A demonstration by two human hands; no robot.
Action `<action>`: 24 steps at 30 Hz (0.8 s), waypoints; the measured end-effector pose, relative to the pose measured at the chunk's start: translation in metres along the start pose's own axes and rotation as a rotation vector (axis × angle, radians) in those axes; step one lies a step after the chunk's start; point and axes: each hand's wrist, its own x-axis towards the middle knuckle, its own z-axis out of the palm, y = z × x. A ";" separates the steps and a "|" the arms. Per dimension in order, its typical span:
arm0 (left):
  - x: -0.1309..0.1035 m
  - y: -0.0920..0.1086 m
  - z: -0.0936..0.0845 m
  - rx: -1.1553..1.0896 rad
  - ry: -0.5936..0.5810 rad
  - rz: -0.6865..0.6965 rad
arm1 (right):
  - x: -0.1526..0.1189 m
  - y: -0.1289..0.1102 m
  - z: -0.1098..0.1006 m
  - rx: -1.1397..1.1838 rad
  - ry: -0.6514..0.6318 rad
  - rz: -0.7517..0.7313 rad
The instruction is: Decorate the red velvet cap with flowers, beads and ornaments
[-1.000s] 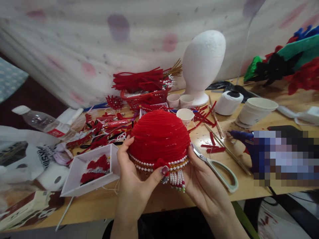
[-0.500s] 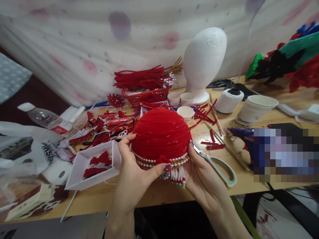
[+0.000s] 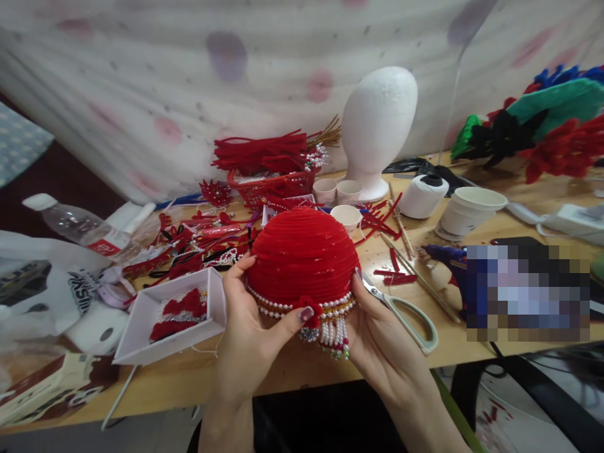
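Between my two hands is a red domed cap covered in rows of fuzzy red strips. White pearl strands and a gold band circle its rim. A red flower ornament and a beaded pearl tassel hang at the front. My left hand closes on the cap's left side, its thumb lying by the flower at the rim. Gripping the right side is my right hand, its lower fingers behind the tassel. Scissors with pale green handles lie just beside my right hand.
A white foam head stands at the back, beside a red basket of red strips. Paper cups, a thread spool and a glue gun are on the right. Left are a white box and a plastic bottle.
The view has shifted slightly, so the background things sit a little further left. Both hands keep hold of the cap, which has barely moved.
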 end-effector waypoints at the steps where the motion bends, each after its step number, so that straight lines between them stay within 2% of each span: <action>1: 0.000 0.000 0.000 -0.001 0.003 -0.007 | 0.000 0.000 -0.001 -0.002 -0.001 0.001; 6: -0.002 0.001 0.002 0.011 0.030 -0.024 | -0.001 -0.001 -0.001 -0.025 0.005 0.000; 13: -0.004 -0.004 0.002 0.090 0.036 -0.002 | -0.001 -0.002 0.006 -0.034 0.116 -0.005; 19: -0.009 -0.006 0.006 0.004 0.045 -0.022 | -0.003 -0.001 0.010 0.019 0.170 -0.090; 24: -0.014 -0.006 0.012 0.022 0.101 -0.010 | -0.003 0.001 0.012 0.008 0.146 -0.103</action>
